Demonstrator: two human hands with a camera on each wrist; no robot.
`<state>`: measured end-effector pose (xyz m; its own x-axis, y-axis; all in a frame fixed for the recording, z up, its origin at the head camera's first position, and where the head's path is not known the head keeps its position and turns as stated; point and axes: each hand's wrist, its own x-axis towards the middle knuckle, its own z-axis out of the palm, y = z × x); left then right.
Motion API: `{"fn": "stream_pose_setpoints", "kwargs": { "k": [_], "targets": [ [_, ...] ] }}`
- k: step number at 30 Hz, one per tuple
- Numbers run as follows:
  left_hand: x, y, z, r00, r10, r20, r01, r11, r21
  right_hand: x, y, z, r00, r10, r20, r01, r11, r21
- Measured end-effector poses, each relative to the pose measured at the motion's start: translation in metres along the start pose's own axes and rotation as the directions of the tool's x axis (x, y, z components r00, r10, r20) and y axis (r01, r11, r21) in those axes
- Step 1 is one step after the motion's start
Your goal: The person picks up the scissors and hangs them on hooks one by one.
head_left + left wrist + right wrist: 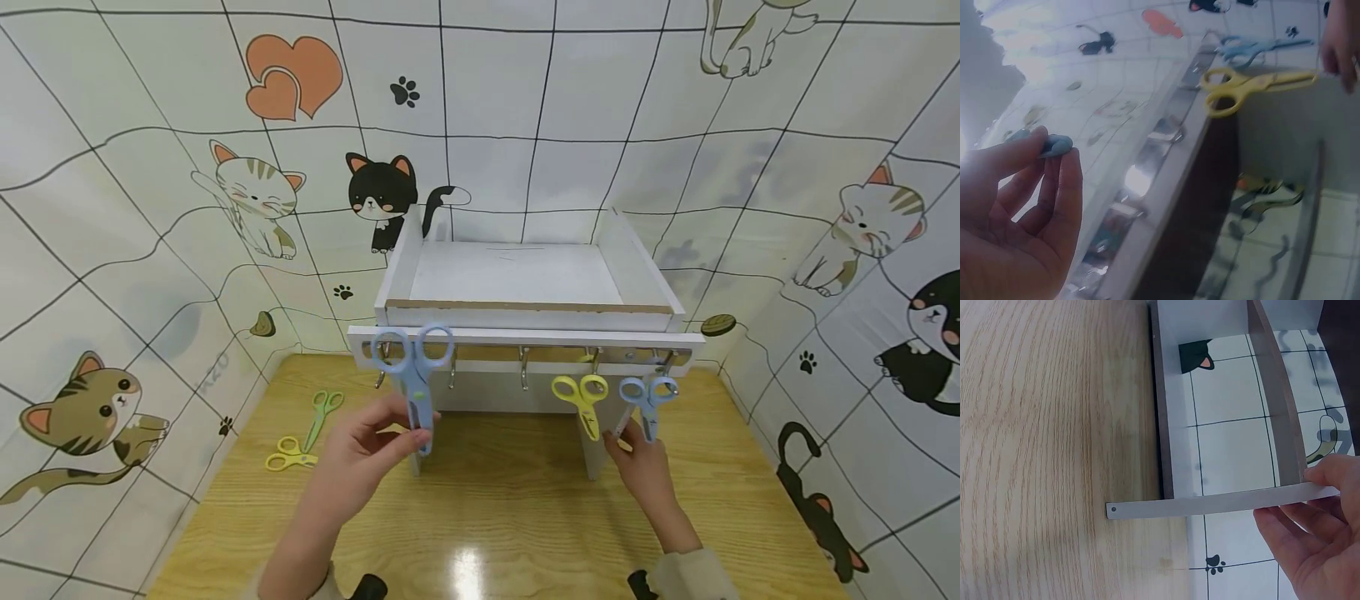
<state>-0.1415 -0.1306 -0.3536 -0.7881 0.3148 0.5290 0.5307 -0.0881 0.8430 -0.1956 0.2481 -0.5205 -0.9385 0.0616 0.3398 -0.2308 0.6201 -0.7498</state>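
Observation:
My left hand (367,462) pinches light-blue scissors (417,385) by the blades, handles upward, in front of the leftmost hooks of a white rack (525,337). In the left wrist view, only part of these scissors (1059,145) shows between thumb and fingers. At the right of the hook rail hang yellow scissors (583,403) and a second light-blue pair (650,405), blades down. Below that blue pair is my right hand (647,473). The right wrist view shows its thumb and fingers pinching the edge of the rack's white side panel (1210,504).
Green scissors (322,417) and another yellow pair (288,456) lie on the wooden table (495,500), left of the rack. Between the hanging scissors and my left hand, a metal hook (524,367) carries nothing. Cat-patterned cloth (495,83) surrounds the table behind and at both sides.

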Motion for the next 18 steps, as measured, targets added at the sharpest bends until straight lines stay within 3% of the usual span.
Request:
{"fn": "stream_pose_setpoints", "kwargs": {
  "k": [7, 13, 18],
  "targets": [
    [-0.003, -0.024, 0.034, 0.976, -0.184, 0.118, 0.185, 0.983, 0.005, 0.0, 0.0, 0.0, 0.999, 0.031, 0.017, -0.031, 0.999, 0.01],
    [-0.005, -0.053, 0.049, 0.953, -0.265, 0.148, 0.268, 0.963, 0.0, 0.0, 0.001, 0.002, 0.999, -0.022, -0.026, 0.022, 1.0, -0.016],
    [-0.006, -0.076, 0.054, 0.935, -0.319, 0.155, 0.322, 0.947, 0.008, 0.001, 0.001, 0.001, 1.0, 0.006, -0.006, -0.006, 1.0, -0.017]
  ]
}}
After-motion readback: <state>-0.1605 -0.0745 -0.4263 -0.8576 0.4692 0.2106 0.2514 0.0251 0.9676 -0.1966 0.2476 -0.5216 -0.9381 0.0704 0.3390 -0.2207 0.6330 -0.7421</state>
